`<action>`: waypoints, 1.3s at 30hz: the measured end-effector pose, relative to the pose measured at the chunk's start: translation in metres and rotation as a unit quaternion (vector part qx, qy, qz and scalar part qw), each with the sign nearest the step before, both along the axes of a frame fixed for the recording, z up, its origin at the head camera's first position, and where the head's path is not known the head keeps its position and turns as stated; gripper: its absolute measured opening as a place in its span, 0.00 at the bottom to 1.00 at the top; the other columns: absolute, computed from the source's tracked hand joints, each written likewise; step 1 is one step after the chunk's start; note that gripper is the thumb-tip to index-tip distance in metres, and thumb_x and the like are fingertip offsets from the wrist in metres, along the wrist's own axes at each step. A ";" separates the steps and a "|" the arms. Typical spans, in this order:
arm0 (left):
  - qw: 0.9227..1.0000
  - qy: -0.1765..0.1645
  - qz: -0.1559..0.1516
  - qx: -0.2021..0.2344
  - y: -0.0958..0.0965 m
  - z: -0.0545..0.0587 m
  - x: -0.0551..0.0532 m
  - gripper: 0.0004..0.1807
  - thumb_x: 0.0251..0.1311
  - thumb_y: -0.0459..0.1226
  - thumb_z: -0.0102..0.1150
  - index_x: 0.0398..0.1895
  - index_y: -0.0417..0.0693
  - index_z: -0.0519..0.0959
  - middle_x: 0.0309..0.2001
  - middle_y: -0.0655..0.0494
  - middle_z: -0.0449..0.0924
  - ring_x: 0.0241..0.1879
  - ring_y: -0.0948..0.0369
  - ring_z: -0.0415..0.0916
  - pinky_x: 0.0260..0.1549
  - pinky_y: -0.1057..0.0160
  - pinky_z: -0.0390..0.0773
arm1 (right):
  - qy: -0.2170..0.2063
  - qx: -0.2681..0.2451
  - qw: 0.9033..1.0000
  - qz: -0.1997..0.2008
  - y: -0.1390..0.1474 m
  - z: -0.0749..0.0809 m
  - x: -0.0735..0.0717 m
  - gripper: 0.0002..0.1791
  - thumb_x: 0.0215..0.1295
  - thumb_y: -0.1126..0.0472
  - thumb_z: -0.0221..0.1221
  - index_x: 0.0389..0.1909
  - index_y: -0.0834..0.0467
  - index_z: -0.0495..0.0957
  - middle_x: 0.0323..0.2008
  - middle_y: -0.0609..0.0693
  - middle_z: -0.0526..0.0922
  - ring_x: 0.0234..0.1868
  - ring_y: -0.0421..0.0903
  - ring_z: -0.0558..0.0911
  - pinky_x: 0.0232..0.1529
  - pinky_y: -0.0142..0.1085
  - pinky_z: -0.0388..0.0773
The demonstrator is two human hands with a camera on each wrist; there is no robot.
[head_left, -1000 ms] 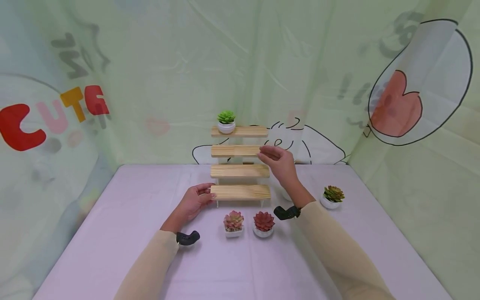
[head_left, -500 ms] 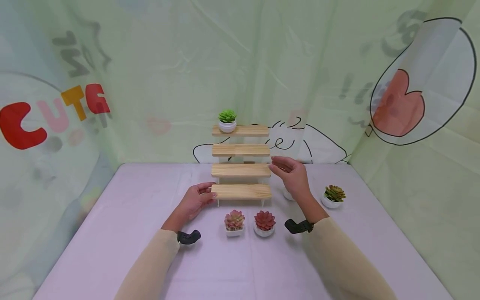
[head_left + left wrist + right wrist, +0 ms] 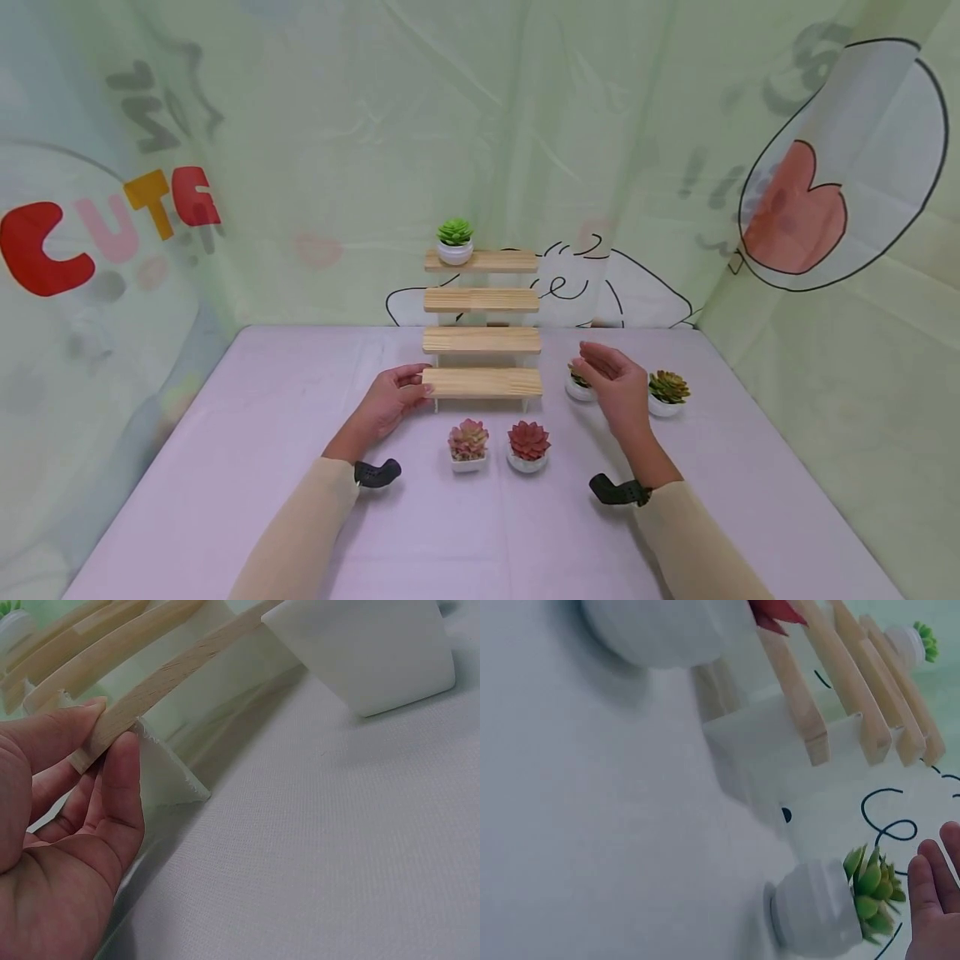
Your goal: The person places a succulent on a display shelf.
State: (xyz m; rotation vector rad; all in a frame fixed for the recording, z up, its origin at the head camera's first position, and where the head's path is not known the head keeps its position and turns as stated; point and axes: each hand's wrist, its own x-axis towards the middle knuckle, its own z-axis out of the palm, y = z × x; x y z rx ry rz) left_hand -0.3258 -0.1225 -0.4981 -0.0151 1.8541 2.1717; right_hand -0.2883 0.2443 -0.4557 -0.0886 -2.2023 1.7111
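My left hand [image 3: 390, 402] pinches the left end of the lowest board of a four-tier wooden shelf [image 3: 482, 383]; the left wrist view shows thumb and fingers on the board [image 3: 161, 686]. My right hand [image 3: 618, 385] is to the right of the shelf with nothing in its grasp, its fingers fairly straight in the right wrist view. Just beside those fingers stands a potted green succulent [image 3: 817, 907], partly hidden by the hand in the head view. A bright green succulent [image 3: 454, 242] in a white pot sits on the top board at the left.
In front of the shelf stand a pink succulent [image 3: 468, 446] in a square white pot and a dark red succulent [image 3: 528, 447] in a round one. A yellow-green succulent [image 3: 667, 392] is at the right. A printed curtain [image 3: 337, 167] hangs behind the table [image 3: 225, 500].
My right hand has moved from the shelf's second board down and rightward to the green succulent, which is now partly uncovered. The left hand stays on the lowest board.
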 end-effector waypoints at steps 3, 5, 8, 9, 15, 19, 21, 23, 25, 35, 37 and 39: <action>1.000 -0.002 0.002 -0.001 0.000 0.000 0.000 0.28 0.65 0.26 0.63 0.69 0.38 0.73 0.49 0.48 0.77 0.45 0.58 0.81 0.42 0.66 0.87 | 0.009 -0.009 1.000 -0.012 0.008 -0.005 0.006 0.25 0.63 0.52 0.71 0.60 0.54 0.82 0.61 0.56 0.84 0.55 0.35 0.84 0.50 0.18 0.80; 1.000 -0.003 0.002 -0.002 -0.001 0.000 0.000 0.28 0.65 0.26 0.63 0.69 0.39 0.74 0.48 0.49 0.77 0.45 0.58 0.81 0.42 0.66 0.87 | 0.020 -0.020 0.999 -0.020 0.014 -0.008 0.011 0.25 0.62 0.53 0.72 0.59 0.56 0.83 0.60 0.57 0.84 0.55 0.35 0.84 0.49 0.19 0.80; 1.000 -0.001 0.001 -0.004 -0.001 0.000 0.001 0.28 0.65 0.26 0.62 0.69 0.39 0.73 0.48 0.49 0.77 0.44 0.59 0.81 0.41 0.66 0.87 | 0.035 -0.033 0.998 -0.032 0.022 -0.011 0.018 0.24 0.62 0.58 0.72 0.58 0.58 0.83 0.58 0.55 0.85 0.54 0.36 0.84 0.48 0.20 0.81; 1.000 -0.001 0.001 -0.003 -0.001 0.000 0.001 0.28 0.65 0.26 0.62 0.69 0.38 0.73 0.48 0.49 0.76 0.44 0.59 0.81 0.41 0.66 0.87 | 0.037 -0.037 0.998 -0.033 0.024 -0.012 0.020 0.23 0.61 0.59 0.72 0.58 0.60 0.83 0.57 0.53 0.86 0.54 0.36 0.84 0.48 0.20 0.81; 1.000 0.001 -0.003 0.003 0.000 0.002 0.002 0.29 0.65 0.25 0.61 0.70 0.36 0.71 0.46 0.51 0.76 0.42 0.61 0.80 0.40 0.67 0.87 | 0.051 -0.019 0.997 -0.054 0.037 -0.015 0.031 0.23 0.62 0.63 0.72 0.58 0.60 0.83 0.53 0.47 0.87 0.52 0.33 0.84 0.47 0.18 0.80; 1.000 0.001 -0.006 -0.002 -0.001 0.004 0.002 0.29 0.66 0.26 0.61 0.71 0.36 0.70 0.47 0.51 0.76 0.43 0.61 0.80 0.40 0.67 0.87 | 0.048 -0.015 0.996 -0.074 0.045 -0.017 0.036 0.23 0.61 0.62 0.72 0.57 0.61 0.83 0.55 0.51 0.87 0.49 0.32 0.85 0.46 0.18 0.81; 1.000 0.001 -0.009 -0.005 -0.001 0.003 0.002 0.29 0.66 0.27 0.62 0.71 0.36 0.70 0.47 0.51 0.76 0.43 0.61 0.80 0.41 0.67 0.87 | 0.045 -0.015 0.995 -0.083 0.048 -0.018 0.038 0.23 0.61 0.63 0.72 0.57 0.61 0.84 0.55 0.51 0.87 0.48 0.31 0.85 0.44 0.17 0.81; 1.000 0.001 -0.010 -0.006 -0.001 0.002 0.001 0.29 0.66 0.27 0.62 0.71 0.36 0.70 0.48 0.50 0.76 0.44 0.60 0.80 0.42 0.67 0.87 | 0.047 -0.018 0.995 -0.089 0.052 -0.019 0.039 0.23 0.60 0.64 0.72 0.57 0.62 0.84 0.53 0.49 0.88 0.47 0.32 0.85 0.43 0.17 0.81; 1.000 0.003 -0.012 -0.006 -0.001 0.001 0.000 0.29 0.66 0.27 0.62 0.71 0.36 0.70 0.48 0.50 0.76 0.44 0.60 0.81 0.42 0.66 0.87 | 0.056 -0.013 0.994 -0.095 0.056 -0.020 0.041 0.22 0.60 0.64 0.73 0.56 0.62 0.84 0.51 0.47 0.88 0.47 0.33 0.85 0.43 0.17 0.81; 1.000 0.001 -0.007 0.000 0.000 0.001 0.000 0.29 0.65 0.26 0.62 0.70 0.36 0.71 0.47 0.50 0.77 0.43 0.60 0.81 0.41 0.66 0.87 | 0.086 -0.024 0.988 -0.130 0.075 -0.019 0.044 0.21 0.57 0.68 0.74 0.52 0.65 0.85 0.48 0.49 0.90 0.45 0.35 0.86 0.47 0.16 0.79; 1.000 0.001 -0.006 -0.001 0.000 0.002 0.000 0.29 0.65 0.26 0.62 0.70 0.36 0.71 0.47 0.50 0.77 0.43 0.60 0.81 0.40 0.66 0.87 | 0.082 -0.016 0.986 -0.142 0.079 -0.018 0.045 0.21 0.57 0.66 0.74 0.53 0.65 0.85 0.47 0.46 0.89 0.45 0.35 0.85 0.47 0.15 0.78; 1.000 0.000 -0.006 0.000 0.000 0.002 0.001 0.29 0.65 0.26 0.62 0.70 0.36 0.71 0.47 0.50 0.77 0.43 0.60 0.81 0.40 0.66 0.87 | 0.075 -0.001 0.985 -0.157 0.083 -0.018 0.046 0.21 0.58 0.64 0.74 0.54 0.62 0.85 0.48 0.45 0.89 0.47 0.34 0.84 0.45 0.15 0.78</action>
